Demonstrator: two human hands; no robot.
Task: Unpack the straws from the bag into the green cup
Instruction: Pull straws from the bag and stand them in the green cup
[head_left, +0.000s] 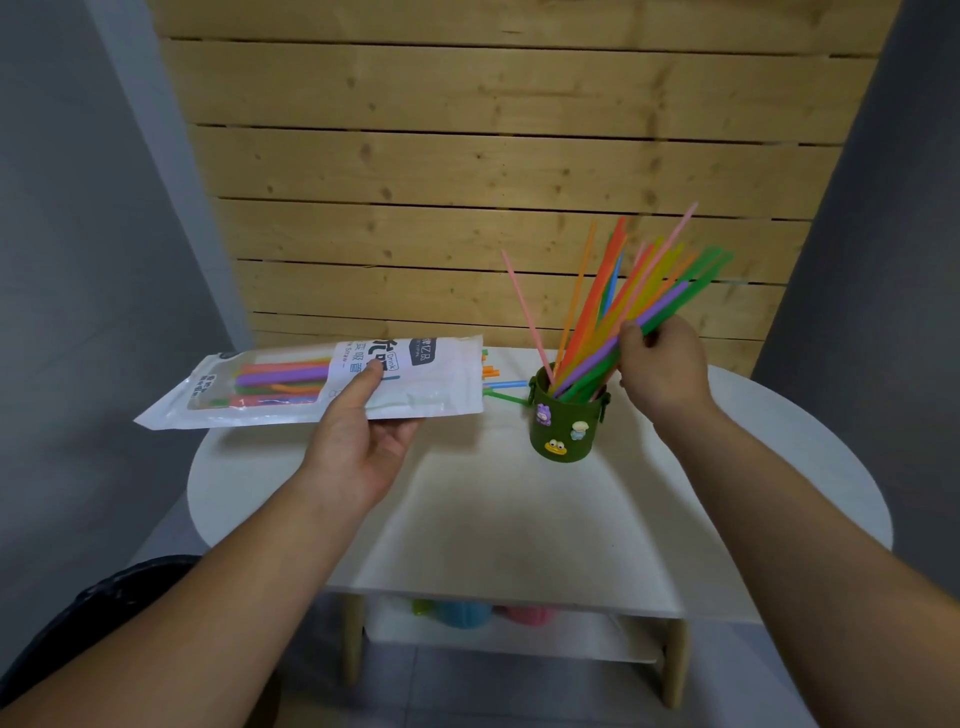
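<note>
My left hand (363, 436) holds the white straw bag (291, 387) flat above the table's left side, thumb on top. Coloured straws show through its clear window, and a few straw ends (493, 376) poke out of its open right end. The dark green cup (563, 415), decorated with small cartoon figures, stands upright on the table. A fanned bunch of coloured straws (639, 301) leans up and right out of it. My right hand (662, 369) grips this bunch just above the cup's rim.
The white table (519, 519) has a lower shelf with blurred green, blue and pink items (478, 613). A wooden slat wall (493, 156) rises directly behind the table. Grey walls flank both sides.
</note>
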